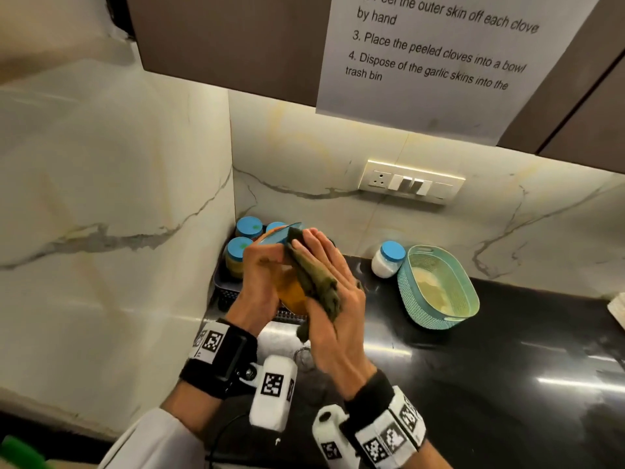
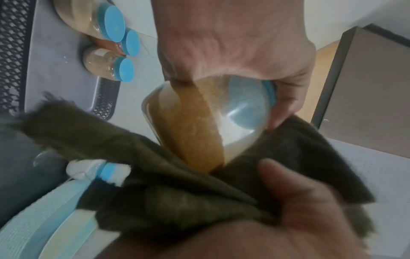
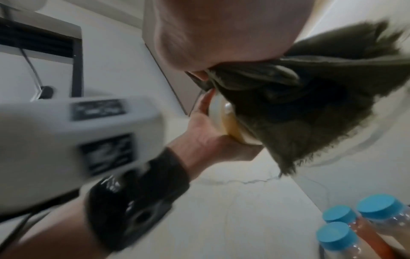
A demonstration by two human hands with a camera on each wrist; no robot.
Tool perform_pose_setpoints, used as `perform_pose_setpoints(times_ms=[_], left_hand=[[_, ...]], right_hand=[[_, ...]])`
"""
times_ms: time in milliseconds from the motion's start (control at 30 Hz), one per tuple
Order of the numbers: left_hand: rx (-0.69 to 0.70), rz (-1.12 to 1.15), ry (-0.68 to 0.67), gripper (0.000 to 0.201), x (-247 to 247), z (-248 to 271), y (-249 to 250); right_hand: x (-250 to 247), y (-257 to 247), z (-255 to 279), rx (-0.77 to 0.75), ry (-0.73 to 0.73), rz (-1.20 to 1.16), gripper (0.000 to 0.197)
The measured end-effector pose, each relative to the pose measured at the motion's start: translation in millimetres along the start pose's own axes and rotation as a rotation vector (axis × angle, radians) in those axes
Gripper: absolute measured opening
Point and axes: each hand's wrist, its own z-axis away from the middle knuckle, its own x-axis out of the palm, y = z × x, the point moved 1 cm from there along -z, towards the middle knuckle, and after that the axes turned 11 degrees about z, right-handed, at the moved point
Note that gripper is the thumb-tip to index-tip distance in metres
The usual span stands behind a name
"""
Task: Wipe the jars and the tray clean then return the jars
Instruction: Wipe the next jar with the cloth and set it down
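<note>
Left hand (image 1: 261, 267) gripping tilted jar (image 1: 290, 294), right hand (image 1: 340, 309) pinching cloth (image 1: 316, 282) against it, jar mostly hidden

Olive cloth pressed against a hand-held jar

The right hand (image 3: 195, 35) holds a bunched olive cloth (image 3: 299, 108) against a jar (image 3: 224, 121) of yellowish contents. The left hand (image 3: 206, 140) grips it from the other side, and three blue-lidded jars (image 3: 337, 234) stand together at lower right.

jar (image 1: 389, 260) x5, tray (image 1: 221, 289) x1, bskt (image 1: 406, 292) x1, cloth (image 1: 318, 282) x1
</note>
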Motion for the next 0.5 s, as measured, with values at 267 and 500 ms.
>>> perform_pose_setpoints(times_ms=[267, 500], left_hand=[[-0.006, -0.083, -0.052, 0.063, 2, 8, 6], [-0.011, -0.107, 0.075, 0.061, -1, 8, 5]], right_hand=[[-3, -4, -22, 0.313, -0.010, -0.230, 0.032], [1, -1, -2, -0.024, -0.097, -0.007, 0.076]])
